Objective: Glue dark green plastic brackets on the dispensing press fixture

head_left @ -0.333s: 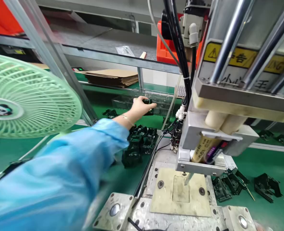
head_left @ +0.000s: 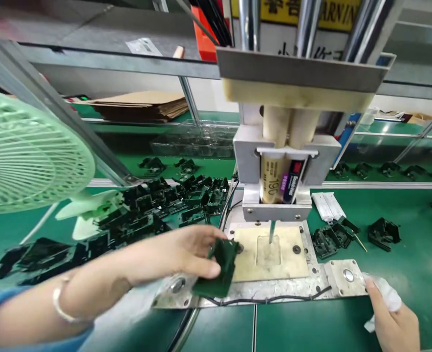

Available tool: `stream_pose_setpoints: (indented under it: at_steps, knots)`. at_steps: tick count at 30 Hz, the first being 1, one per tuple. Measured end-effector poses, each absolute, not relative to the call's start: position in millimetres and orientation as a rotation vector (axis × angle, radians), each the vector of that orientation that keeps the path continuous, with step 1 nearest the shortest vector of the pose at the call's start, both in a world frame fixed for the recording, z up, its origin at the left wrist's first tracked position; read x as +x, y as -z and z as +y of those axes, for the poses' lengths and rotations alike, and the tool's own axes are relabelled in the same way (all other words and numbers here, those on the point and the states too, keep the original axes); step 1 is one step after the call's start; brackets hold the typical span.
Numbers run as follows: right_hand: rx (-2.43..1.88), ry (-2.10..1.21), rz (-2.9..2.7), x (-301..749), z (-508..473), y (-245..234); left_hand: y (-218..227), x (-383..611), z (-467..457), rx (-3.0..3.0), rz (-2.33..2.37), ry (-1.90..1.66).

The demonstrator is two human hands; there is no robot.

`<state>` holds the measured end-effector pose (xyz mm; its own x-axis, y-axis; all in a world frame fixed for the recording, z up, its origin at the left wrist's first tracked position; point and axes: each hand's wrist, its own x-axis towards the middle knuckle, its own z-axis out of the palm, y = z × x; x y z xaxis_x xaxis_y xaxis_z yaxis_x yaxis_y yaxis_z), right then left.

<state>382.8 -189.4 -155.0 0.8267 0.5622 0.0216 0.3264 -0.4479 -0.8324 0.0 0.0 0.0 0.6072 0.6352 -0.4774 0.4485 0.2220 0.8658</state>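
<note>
A dark plastic part [head_left: 221, 271] is pinched between the thumb and fingers of my left hand [head_left: 186, 254], in front of the press base's left corner. My right hand [head_left: 397, 315] is closed around a crumpled white cloth or tissue [head_left: 386, 296], beside the base's right button block [head_left: 348, 276]. Between the hands lies a pale fixture plate [head_left: 243, 264] with a square recess. Above it, the press head [head_left: 276, 212] holds a two-barrel glue cartridge [head_left: 280, 178], its nozzle [head_left: 272, 232] pointing down at the recess.
Many black plastic parts [head_left: 150, 195] lie piled at the left, beside a green fan [head_left: 36, 151]. A few more parts [head_left: 333, 237] and white packets [head_left: 328, 206] sit to the right. Clear trays [head_left: 197, 139] and stacked cardboard [head_left: 139, 105] stand behind. Cables run along the base's front.
My left hand has come back from the clear trays to the front of the press with the dark part. My right hand with the white cloth has come into view.
</note>
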Motion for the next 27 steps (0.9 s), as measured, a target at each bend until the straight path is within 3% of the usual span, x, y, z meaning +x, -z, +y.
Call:
stream_pose_setpoints:
  at_steps: [8,16,22,27]
  knots:
    - [-2.004,-0.409,-0.581,373,-185,141,45,70,-14,1.145,0.855,-0.287]
    - [-2.077,-0.519,-0.524,393,-185,151,73,81,-6,1.887,0.951,-0.408]
    - [-2.102,-0.521,-0.471,390,-176,138,48,19,-15,2.361,1.221,-0.307]
    - [-2.048,-0.710,-0.473,377,-156,122,37,-49,-26,1.906,1.423,-0.151]
